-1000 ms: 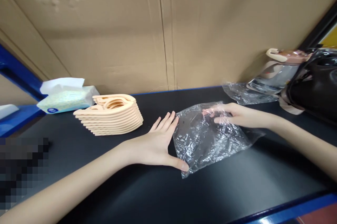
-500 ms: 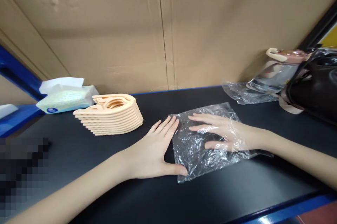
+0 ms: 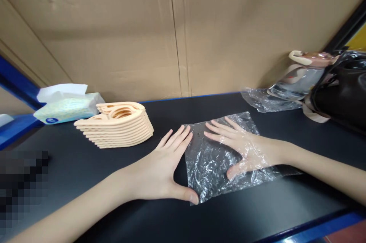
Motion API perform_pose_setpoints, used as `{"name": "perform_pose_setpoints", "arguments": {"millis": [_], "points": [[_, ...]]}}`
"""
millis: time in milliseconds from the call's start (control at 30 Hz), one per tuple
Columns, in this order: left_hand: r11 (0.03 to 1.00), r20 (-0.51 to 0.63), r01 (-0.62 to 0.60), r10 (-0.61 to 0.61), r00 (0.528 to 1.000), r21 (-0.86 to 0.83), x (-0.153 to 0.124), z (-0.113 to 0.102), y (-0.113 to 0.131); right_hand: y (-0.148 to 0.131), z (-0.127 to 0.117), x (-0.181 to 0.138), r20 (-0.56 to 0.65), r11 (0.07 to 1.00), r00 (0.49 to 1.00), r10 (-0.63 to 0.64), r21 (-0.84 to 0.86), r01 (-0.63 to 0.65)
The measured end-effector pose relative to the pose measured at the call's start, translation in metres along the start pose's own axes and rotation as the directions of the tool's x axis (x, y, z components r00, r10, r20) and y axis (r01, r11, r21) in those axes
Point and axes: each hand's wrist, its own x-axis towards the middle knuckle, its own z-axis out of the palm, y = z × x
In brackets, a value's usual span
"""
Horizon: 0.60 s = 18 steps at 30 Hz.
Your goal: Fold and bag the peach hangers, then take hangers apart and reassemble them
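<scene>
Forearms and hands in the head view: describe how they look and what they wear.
The left forearm and right forearm are bare, with no sleeves in view. The left hand and right hand are ungloved; no ring, watch or marking shows.

Soft light from above leaves the crumpled clear plastic bag speckled with white glare and puts a grey sheen on the smooth black tabletop, where my bare right forearm casts a dark shadow. Wide-lens distortion stretches both sides; dark blocky pixels mask the lower left.
</scene>
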Motion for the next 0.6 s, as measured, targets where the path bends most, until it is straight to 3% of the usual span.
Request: {"name": "perform_pose_setpoints", "arguments": {"millis": [300, 600], "points": [[0.999, -0.035, -0.01, 0.008, 0.999, -0.05, 0.002, 0.002, -0.002, -0.001, 0.009, -0.001, -0.084, 0.995, 0.995, -0.059, -0.085, 0.052], [0.999, -0.2, -0.032, 0.031, 0.979, 0.001, 0.007, 0.015, -0.003, -0.008, 0.007, 0.0, -0.038, 0.998, 0.999, -0.026, -0.053, 0.024]]}}
